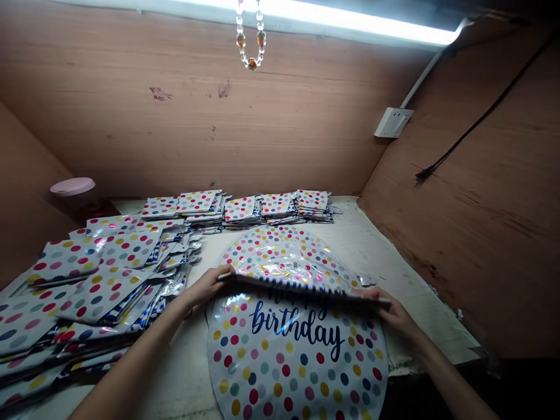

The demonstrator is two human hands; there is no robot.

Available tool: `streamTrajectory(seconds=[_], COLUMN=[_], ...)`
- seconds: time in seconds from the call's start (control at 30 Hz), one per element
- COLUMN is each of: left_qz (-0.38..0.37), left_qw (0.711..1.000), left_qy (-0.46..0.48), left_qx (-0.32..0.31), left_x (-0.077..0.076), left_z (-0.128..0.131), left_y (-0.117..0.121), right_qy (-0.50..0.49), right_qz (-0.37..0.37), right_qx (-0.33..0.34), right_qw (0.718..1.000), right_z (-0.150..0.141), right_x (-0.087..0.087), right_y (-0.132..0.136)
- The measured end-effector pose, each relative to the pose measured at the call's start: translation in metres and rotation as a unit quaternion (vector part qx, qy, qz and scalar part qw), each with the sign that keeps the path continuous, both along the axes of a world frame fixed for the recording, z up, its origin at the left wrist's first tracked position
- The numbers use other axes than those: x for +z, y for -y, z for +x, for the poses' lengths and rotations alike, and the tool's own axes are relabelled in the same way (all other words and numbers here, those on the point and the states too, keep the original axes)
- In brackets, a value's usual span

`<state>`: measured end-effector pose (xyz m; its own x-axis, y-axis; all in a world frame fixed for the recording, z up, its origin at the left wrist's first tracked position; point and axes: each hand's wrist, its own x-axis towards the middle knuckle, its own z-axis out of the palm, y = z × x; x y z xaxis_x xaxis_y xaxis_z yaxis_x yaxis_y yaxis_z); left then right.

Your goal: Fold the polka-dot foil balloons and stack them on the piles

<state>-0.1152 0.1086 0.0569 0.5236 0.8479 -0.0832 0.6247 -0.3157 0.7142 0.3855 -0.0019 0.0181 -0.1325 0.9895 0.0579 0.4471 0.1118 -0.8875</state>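
Observation:
Flat round foil balloons [280, 373], white with coloured dots and blue "birthday" lettering, lie on the table before me. Across them, a folded foil balloon [301, 287] is held nearly edge-on as a long thin strip with blue stripes along its middle. My left hand [214, 286] is closed on its left end. On the right, my right hand [391, 312] grips the other end, fingers partly hidden. The strip covers part of the lettering. A balloon tab [366, 280] sticks out near my right hand.
Folded dotted balloons [126, 248] are heaped on the left. Several small stacks [240, 209] line the back. A jar with a pink lid [72, 186] stands at the back left. Wooden panels surround the table [420, 315]; a black cable [476, 119] hangs at right.

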Motion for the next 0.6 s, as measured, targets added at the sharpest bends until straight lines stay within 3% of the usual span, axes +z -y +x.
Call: streamTrajectory(seconds=[0.07, 0.17, 0.3, 0.4, 0.47, 0.53, 0.6], left_qz=[0.037, 0.067, 0.07, 0.11, 0.182, 0.239, 0.225], left_qw=[0.995, 0.976, 0.949, 0.932, 0.939, 0.946, 0.942], left_qy=[-0.047, -0.105, -0.183, -0.209, -0.209, -0.215, -0.244], left_qx=[0.081, 0.176, 0.248, 0.276, 0.202, 0.039, -0.051], left_x=[-0.003, -0.008, -0.005, 0.003, 0.004, 0.002, -0.002], left_z=[0.013, 0.038, 0.064, 0.088, 0.116, 0.153, 0.193], left_y=[-0.011, -0.035, -0.058, -0.046, -0.025, -0.004, 0.01], right_qy=[0.047, 0.181, 0.262, 0.292, 0.302, 0.308, 0.314], right_qz=[-0.007, -0.046, -0.113, -0.16, -0.184, -0.205, -0.214], right_qx=[-0.123, -0.28, -0.34, -0.337, -0.327, -0.322, -0.321], right_qw=[0.991, 0.942, 0.896, 0.881, 0.876, 0.871, 0.868], right_z=[-0.009, -0.03, -0.048, -0.048, -0.045, -0.043, -0.042], right_x=[-0.001, 0.001, 0.004, 0.005, 0.005, 0.007, 0.014], right_y=[-0.022, -0.064, -0.109, -0.126, -0.132, -0.137, -0.14])
